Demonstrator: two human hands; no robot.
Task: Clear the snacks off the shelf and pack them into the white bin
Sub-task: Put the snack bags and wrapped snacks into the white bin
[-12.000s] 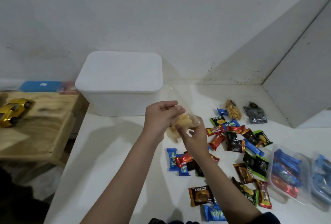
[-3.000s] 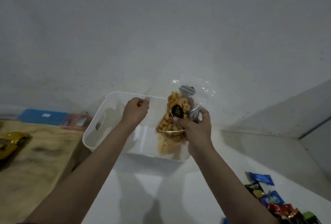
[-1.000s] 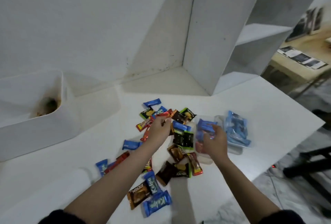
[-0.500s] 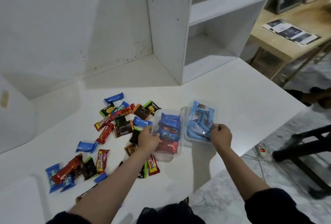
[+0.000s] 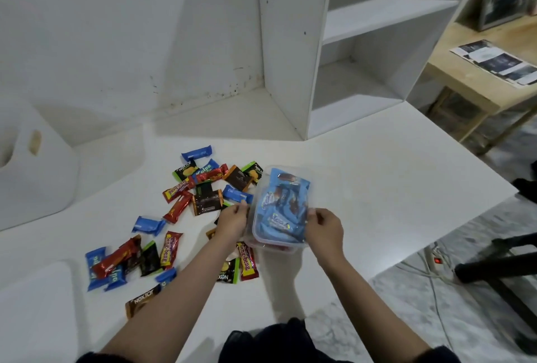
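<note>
Two clear plastic containers of snacks are stacked on the white table; the top container holds blue wrapped snacks, and a red edge of the lower one shows beneath. My left hand grips the stack's left side and my right hand grips its right side. Several loose wrapped snacks in blue, red, brown and green lie scattered to the left. The white bin stands at the far left edge, only partly in view.
An empty white shelf unit stands at the back of the white table. The bin's white lid lies at the front left. A wooden table with papers stands to the right; a power strip and cables lie on the floor.
The right container has been set on top of the left one, so the two now form one stack between my hands. The view has shifted slightly right and closer.
</note>
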